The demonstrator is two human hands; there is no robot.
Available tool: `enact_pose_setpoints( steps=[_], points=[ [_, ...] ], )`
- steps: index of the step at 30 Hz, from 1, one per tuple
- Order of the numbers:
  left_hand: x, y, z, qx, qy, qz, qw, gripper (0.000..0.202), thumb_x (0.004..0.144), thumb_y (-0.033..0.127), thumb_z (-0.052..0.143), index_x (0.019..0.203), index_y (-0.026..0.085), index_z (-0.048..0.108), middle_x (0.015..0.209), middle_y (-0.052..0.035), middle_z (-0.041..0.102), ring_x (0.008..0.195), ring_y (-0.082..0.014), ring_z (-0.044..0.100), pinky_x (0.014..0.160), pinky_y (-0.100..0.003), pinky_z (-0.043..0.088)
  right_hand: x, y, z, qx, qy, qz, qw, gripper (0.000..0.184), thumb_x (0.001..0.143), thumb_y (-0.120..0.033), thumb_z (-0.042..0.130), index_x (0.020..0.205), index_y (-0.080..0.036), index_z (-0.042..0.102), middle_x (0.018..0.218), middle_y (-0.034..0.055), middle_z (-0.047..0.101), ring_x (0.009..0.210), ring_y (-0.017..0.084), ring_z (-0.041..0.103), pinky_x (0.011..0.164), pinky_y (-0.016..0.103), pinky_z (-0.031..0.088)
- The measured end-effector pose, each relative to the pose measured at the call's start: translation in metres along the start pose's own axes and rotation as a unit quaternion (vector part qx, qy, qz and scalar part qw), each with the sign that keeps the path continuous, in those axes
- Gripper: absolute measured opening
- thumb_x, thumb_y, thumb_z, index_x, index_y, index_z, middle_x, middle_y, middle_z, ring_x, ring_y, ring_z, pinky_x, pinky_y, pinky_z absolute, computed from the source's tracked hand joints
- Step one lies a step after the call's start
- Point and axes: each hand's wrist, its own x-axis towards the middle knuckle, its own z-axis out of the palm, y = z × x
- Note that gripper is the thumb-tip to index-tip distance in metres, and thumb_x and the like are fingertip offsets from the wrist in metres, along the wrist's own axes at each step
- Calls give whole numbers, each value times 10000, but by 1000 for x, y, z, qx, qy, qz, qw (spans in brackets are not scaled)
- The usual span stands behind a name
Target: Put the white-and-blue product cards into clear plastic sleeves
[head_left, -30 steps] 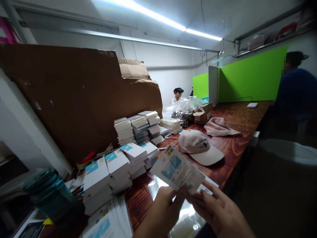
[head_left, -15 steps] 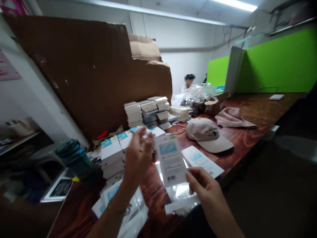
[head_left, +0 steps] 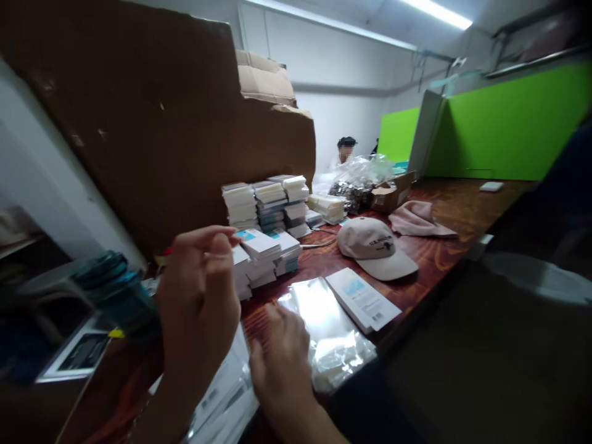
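Note:
My left hand (head_left: 201, 296) is raised in front of the stacked cards, thumb and forefinger pressed together; anything between them is too small to make out. Lower down, my right hand (head_left: 283, 354) is open, fingers stretched forward and thumb apart. It lies between a pile of clear plastic bags (head_left: 319, 308) and several bagged white cards (head_left: 222, 391), which my left forearm partly covers. Right of the clear bags is a small stack of printed white cards (head_left: 363, 299). Blocks of white cards with blue print (head_left: 261, 246) stand just beyond my left hand.
A beige cap (head_left: 377, 246) and a pink cloth (head_left: 420, 219) lie on the dark wooden table (head_left: 319, 250). Taller paper stacks (head_left: 271, 200) stand before a big cardboard sheet (head_left: 161, 123). A teal bottle (head_left: 113, 290) is at left. A person (head_left: 345, 151) is at the back.
The printed card my right hand held has left its fingers, and that hand has moved left and down. My left hand has come left and nearer. The view has shifted slightly.

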Motion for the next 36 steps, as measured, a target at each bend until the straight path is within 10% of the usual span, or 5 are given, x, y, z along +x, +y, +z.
enact_pose_setpoints(
  steps=[3,6,15,25,36],
  points=[
    [-6,-26,36,52,-198,-50,977,457,888,563,345,1143,224,513,769,-12,648,688,-194,618,662,-304,461,27,32,-64,142,156,117,971,545,885,-343,489,1386,-186,341,1212,142,579,980,246,602,822,398,493],
    [-22,-59,69,281,-418,-58,862,567,815,665,346,680,184,613,675,-107,644,724,-310,630,678,-375,417,45,75,-119,22,244,135,960,644,835,-477,541,1370,-147,402,1240,162,576,1097,278,557,933,407,426],
    [-41,-97,93,239,-568,-127,777,483,649,605,599,411,216,441,400,-29,537,480,-201,568,523,-261,360,29,166,-123,-150,157,242,946,719,583,-549,690,1148,-113,608,1217,238,572,1169,460,439,957,558,334],
    [-36,-103,92,82,-579,-207,785,310,777,398,459,558,187,519,421,5,544,394,-168,553,410,-240,378,28,138,-125,-112,218,218,945,492,752,-456,560,1133,-145,589,1064,167,622,1056,359,534,932,468,399],
    [-17,-65,85,-162,-328,-299,881,361,832,494,536,947,155,585,883,-95,707,747,-173,673,685,-283,532,19,82,-142,302,131,307,893,502,692,-565,693,997,-172,630,666,36,677,556,184,602,467,246,429]
  ],
)
